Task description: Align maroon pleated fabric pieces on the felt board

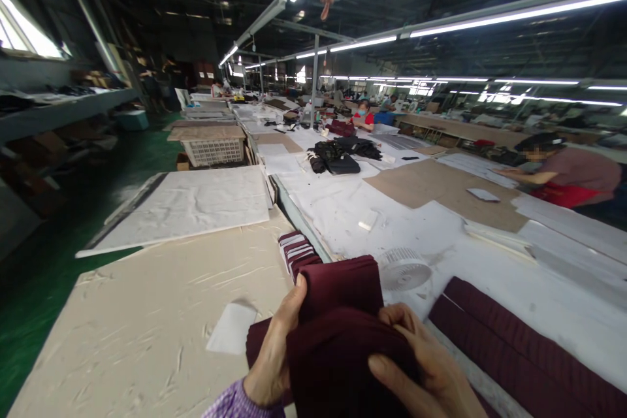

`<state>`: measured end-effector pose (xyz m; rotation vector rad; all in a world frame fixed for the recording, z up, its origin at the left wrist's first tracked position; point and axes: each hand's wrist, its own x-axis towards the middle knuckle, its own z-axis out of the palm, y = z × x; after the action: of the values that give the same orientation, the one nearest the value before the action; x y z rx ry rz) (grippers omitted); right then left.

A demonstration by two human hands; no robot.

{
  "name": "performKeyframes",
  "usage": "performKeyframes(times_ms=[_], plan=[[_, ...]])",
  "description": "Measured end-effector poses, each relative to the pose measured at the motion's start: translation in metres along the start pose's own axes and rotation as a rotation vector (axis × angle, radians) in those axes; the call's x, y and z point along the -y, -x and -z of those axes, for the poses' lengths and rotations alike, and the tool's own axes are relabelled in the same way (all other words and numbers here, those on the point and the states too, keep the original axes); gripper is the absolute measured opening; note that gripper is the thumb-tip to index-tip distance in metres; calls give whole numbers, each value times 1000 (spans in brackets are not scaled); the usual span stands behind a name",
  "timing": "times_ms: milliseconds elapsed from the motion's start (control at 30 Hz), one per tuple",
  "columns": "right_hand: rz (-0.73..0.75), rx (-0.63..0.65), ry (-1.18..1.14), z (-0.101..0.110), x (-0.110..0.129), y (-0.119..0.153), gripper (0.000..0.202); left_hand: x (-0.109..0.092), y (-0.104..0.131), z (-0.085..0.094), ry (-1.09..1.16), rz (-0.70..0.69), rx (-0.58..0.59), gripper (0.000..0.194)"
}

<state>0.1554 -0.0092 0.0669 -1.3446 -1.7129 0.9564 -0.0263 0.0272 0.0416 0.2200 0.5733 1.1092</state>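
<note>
A stack of maroon fabric pieces [343, 287] is held up in front of me, its near part folded over and darker. My left hand [275, 339] grips the stack from the left side, thumb upright along its edge. On the right, my right hand [416, 353] closes on the near layers with thumb and fingers. Just behind the stack lies a bundle of maroon and white striped pieces [296, 249]. Long rows of overlapping maroon pieces [519, 353] lie on the white table to the right.
A beige-covered table [161, 300] with a white paper scrap [232, 326] is at left. A small white fan [405, 269] stands on the white table [337, 209]. Black fabric items [336, 155] lie farther off. A co-worker [573, 170] leans over the table at right. A plastic crate [210, 150] stands behind.
</note>
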Motion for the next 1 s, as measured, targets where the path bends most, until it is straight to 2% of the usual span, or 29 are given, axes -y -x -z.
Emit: performKeyframes(times_ms=[100,167,300,367,467,667,800,900,1000], plan=[[23,-163,106,-4,-13,-13,22,3,2,-1,37,-27,78,55],[0,-217,103,-6,-22,-16,22,3,1,-1,61,-35,113,54],[-64,-130,-130,-8,-19,-12,30,2,0,0,64,19,137,60],[-140,-69,-287,-10,-12,-11,36,2,0,1,62,47,135,62],[-250,11,-475,-13,-5,-9,35,2,0,1,79,67,140,63],[-393,-17,-597,-17,-9,-8,37,0,2,1,53,142,197,64],[-395,-48,-607,-18,-10,-8,39,3,5,11,-19,80,235,62],[-396,-53,-649,-20,-7,-8,42,7,7,17,-178,-73,211,48],[-400,-20,-666,-21,-6,-7,44,9,9,15,-346,-138,193,49]])
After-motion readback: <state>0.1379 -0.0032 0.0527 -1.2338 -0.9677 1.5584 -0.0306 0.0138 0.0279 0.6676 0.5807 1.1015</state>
